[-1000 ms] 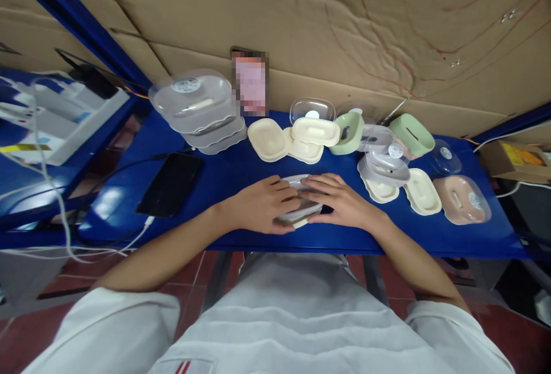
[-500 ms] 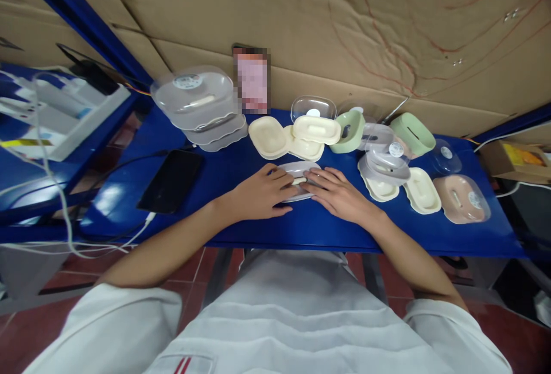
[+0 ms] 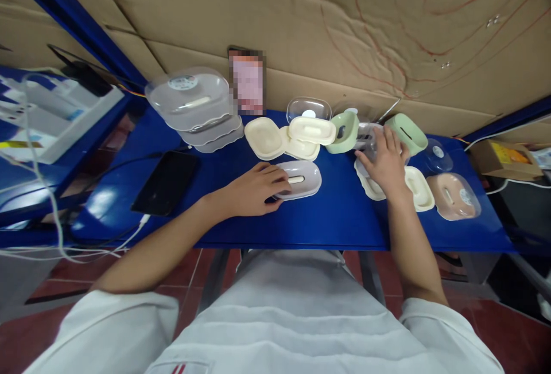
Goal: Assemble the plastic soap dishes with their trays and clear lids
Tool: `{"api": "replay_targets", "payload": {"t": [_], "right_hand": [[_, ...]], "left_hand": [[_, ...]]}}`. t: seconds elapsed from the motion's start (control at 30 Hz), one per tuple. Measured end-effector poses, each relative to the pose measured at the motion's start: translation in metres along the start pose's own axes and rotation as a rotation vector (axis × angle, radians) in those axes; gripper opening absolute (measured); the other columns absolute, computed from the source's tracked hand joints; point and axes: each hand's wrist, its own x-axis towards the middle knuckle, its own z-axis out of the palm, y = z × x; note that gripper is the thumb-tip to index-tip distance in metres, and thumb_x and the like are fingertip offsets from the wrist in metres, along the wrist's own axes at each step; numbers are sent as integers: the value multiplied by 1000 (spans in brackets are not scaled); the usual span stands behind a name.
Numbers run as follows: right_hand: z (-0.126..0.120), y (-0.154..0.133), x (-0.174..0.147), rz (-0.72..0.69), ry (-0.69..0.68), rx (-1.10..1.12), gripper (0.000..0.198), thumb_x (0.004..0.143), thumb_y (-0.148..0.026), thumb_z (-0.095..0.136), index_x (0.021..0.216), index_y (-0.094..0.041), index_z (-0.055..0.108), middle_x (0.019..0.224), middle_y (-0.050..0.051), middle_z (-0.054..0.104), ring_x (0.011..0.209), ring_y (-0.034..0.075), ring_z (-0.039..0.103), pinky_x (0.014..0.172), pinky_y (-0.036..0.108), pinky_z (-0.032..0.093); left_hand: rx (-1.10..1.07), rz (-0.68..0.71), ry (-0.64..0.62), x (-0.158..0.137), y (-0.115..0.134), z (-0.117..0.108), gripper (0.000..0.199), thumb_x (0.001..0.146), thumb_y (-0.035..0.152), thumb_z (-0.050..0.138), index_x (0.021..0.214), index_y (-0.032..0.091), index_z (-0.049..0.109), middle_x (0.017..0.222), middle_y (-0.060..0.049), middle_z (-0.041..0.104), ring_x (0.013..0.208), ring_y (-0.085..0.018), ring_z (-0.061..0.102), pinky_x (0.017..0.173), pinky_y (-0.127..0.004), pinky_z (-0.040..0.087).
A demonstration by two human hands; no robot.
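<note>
My left hand (image 3: 262, 189) is closed around the left end of a pale grey oval plastic dish (image 3: 307, 182), which lies on the blue table. A small cream piece (image 3: 295, 179) sits in the slot at the dish's middle. My right hand (image 3: 388, 159) reaches over the stack on the right, fingers spread across a clear lid that it mostly covers; whether it grips the lid I cannot tell. Below that hand a cream tray (image 3: 373, 188) shows in part. Beside it lie another cream tray (image 3: 419, 189) and a pinkish box with a clear lid (image 3: 454, 196).
Green boxes (image 3: 407, 133) and cream trays (image 3: 264, 139) line the back of the table (image 3: 275, 230). Stacked grey boxes (image 3: 189, 104) stand at the left, near a black phone (image 3: 165, 183) with a cable. A pixelated screen (image 3: 248, 81) leans on the cardboard wall (image 3: 293, 35).
My right hand has left the grey dish and moved right, over the clear lid in the stack. My left hand has stayed at the dish's left end.
</note>
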Motion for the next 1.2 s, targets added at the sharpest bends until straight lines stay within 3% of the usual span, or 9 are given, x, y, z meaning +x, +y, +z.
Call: {"api": "replay_targets", "payload": {"t": [0.17,0.27,0.43,0.53,0.63,0.77,0.87,1.0,1.2], "right_hand": [[-21,43,1,78,-105,105,100,93,-65,72,174,-30,25,183,18,18,168,44,19,129,72,21],[-31,68,2,139,-214,142,102,89,-64,77,172,-27,30,182,19,23,168,43,21,131,69,21],[-23,74,3,45,-153,115,98,90,-66,73,170,-26,33,177,20,35,164,43,32,129,71,23],[-20,63,3,-7,-131,108,98,86,-69,75,167,-28,38,172,19,43,161,45,35,126,78,20],[-30,50,3,-99,9,177,88,88,-69,74,162,-29,45,162,17,55,152,41,49,126,71,30],[-44,13,-7,-323,166,320,75,96,-59,70,161,-28,46,163,17,52,154,37,48,128,61,38],[-37,-31,-21,-510,4,400,71,99,-57,67,162,-30,48,164,14,54,153,37,52,127,62,42],[-7,-79,-38,-696,-268,395,60,109,-52,55,165,-30,48,174,11,43,161,35,42,129,58,42],[17,-98,-44,-813,-277,305,60,109,-54,55,164,-31,51,172,9,47,166,39,30,130,65,37]], "left_hand": [[-73,9,52,0,-5,5,26,99,21,66,124,22,72,129,-9,71,124,-26,67,116,-45,48],[-143,19,115,0,-8,9,26,98,19,67,123,21,74,142,-13,64,138,-29,60,121,-48,49],[-232,-6,170,1,-9,12,28,97,20,71,124,21,76,160,-17,48,157,-37,44,130,-58,41],[-308,-39,149,1,-11,15,24,99,29,73,122,22,76,163,-17,44,157,-37,44,131,-56,41],[-386,-141,149,2,-13,19,34,96,38,79,126,24,72,166,-15,43,159,-37,42,134,-57,37],[-504,-268,147,2,-16,23,91,87,43,89,163,28,42,171,-17,41,160,-39,42,134,-59,34],[-561,-297,139,1,-17,23,117,84,47,92,174,29,19,177,-19,33,161,-40,42,133,-59,35],[-530,-266,144,0,-15,24,125,84,49,91,175,27,9,178,-23,30,158,-39,46,130,-57,41],[-439,-218,134,0,-13,24,121,87,44,90,176,29,10,178,-23,30,164,-40,36,131,-59,39]]}}
